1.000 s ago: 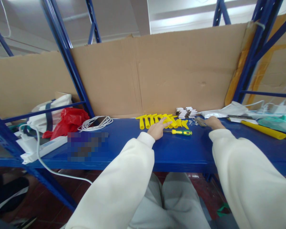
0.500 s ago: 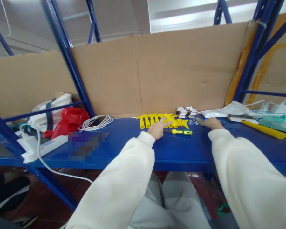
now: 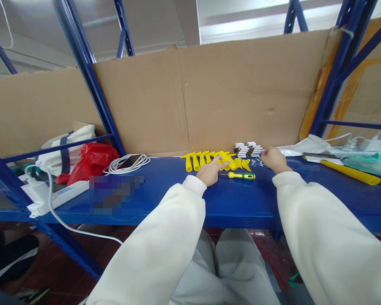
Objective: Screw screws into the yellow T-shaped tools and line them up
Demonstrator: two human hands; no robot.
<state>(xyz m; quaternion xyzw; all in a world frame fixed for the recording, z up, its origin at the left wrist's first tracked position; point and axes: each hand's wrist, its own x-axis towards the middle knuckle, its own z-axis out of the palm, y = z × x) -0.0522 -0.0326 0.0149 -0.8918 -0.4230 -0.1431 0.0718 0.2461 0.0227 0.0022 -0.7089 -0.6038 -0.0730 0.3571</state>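
From the head camera, the left hand lies open on the blue shelf, fingertips on the row of yellow plastic pieces, which overlap too much to count. The right hand hides its fingers; whether it grips anything cannot be told, and the small bits beside it are too tiny to identify. One screwdriver lies between the hands, with one stack of white pieces behind it.
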